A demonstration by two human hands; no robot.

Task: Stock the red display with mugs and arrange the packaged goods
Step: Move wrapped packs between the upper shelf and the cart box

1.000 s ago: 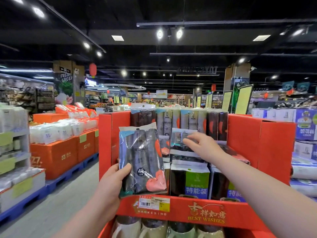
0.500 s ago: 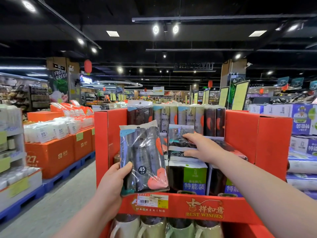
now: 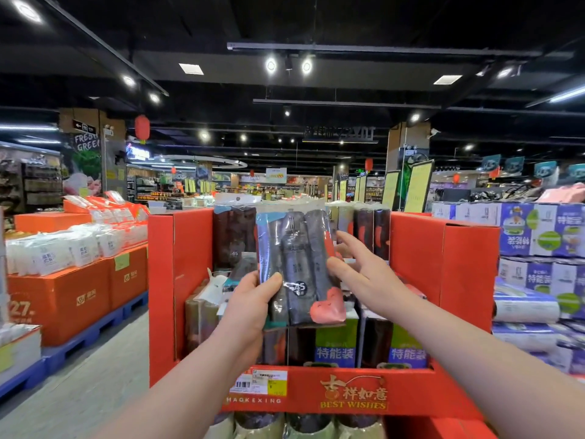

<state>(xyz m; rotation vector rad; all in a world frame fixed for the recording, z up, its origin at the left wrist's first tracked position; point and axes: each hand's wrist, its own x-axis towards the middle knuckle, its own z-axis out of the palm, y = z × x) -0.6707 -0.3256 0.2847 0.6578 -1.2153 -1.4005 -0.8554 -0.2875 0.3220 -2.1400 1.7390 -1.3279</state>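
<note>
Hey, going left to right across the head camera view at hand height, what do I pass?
Orange boxes topped with white packs → red display's left wall → left hand → pack of dark rolls it grips → right hand → display's right wall → blue-and-white cartons.

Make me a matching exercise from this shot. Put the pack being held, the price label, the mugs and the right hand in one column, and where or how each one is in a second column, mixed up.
Column one:
1. held pack
2. price label
3. mugs
4. right hand

Column two:
A. on the front lip of the red display
B. open, fingers straight, beside the pack's right edge
C. gripped at its lower left by the left hand
D. on the lower level, under the lip, at the bottom edge of the view

Pairs: 1-C, 2-A, 3-D, 4-B.
</note>
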